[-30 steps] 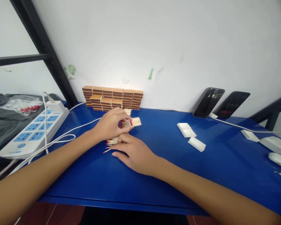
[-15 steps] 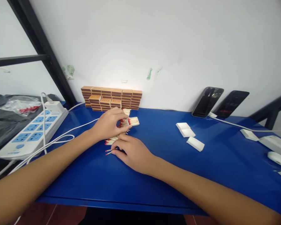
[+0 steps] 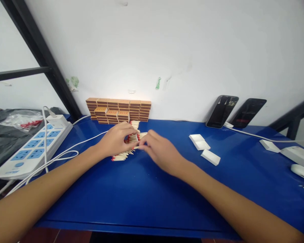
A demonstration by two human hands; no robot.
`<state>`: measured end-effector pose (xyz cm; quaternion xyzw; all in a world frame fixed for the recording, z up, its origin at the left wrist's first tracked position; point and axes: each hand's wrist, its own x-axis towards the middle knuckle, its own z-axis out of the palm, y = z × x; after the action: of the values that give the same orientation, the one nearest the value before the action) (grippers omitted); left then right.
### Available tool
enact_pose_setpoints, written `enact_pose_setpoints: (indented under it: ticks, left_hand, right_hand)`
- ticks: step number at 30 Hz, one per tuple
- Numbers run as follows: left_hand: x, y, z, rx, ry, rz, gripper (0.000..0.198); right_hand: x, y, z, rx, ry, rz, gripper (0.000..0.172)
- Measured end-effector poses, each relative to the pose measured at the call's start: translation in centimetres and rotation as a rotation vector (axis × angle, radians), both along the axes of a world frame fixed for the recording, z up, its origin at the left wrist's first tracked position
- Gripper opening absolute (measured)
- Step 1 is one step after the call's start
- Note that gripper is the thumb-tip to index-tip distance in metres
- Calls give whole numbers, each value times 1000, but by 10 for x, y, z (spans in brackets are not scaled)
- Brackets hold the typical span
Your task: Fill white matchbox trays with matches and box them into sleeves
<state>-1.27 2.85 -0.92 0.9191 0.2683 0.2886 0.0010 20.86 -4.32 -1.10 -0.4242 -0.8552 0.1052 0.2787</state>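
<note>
My left hand (image 3: 116,139) is closed around the end of a small white matchbox tray (image 3: 138,137), which holds red-tipped matches and is largely covered by my fingers. Close beside it, my right hand (image 3: 162,152) pinches matches (image 3: 136,147) between thumb and fingers, their red heads pointing left toward the tray's near side. How many it holds I cannot tell. Under and around my left hand lies a loose pile of matches (image 3: 120,157). Brown matchboxes (image 3: 111,118) are stacked in a low wall behind the pile.
White empty trays (image 3: 199,141) lie to the right on the blue table (image 3: 147,195). Two dark phones (image 3: 222,111) lean against the wall. A power strip (image 3: 32,148) with white cables occupies the left side. More white items (image 3: 302,172) sit at the right edge.
My right hand has moved up and to the right from the table in front of the pile, carrying its matches to the tray. My left hand keeps its grip on the tray.
</note>
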Motion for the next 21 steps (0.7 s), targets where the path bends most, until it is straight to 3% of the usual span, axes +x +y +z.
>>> enact_pose_setpoints:
  ticks: [4, 9, 21]
  left_hand:
    - [3, -5, 3, -21, -3, -8, 30]
    - [7, -10, 4, -36, -9, -41, 27]
    - [12, -17, 1, -86, 12, -79, 29]
  right_hand:
    - [28, 25, 3, 3, 80, -141, 9]
    - [34, 30, -3, -59, 67, -87, 7]
    - [31, 28, -10, -7, -52, -83, 8]
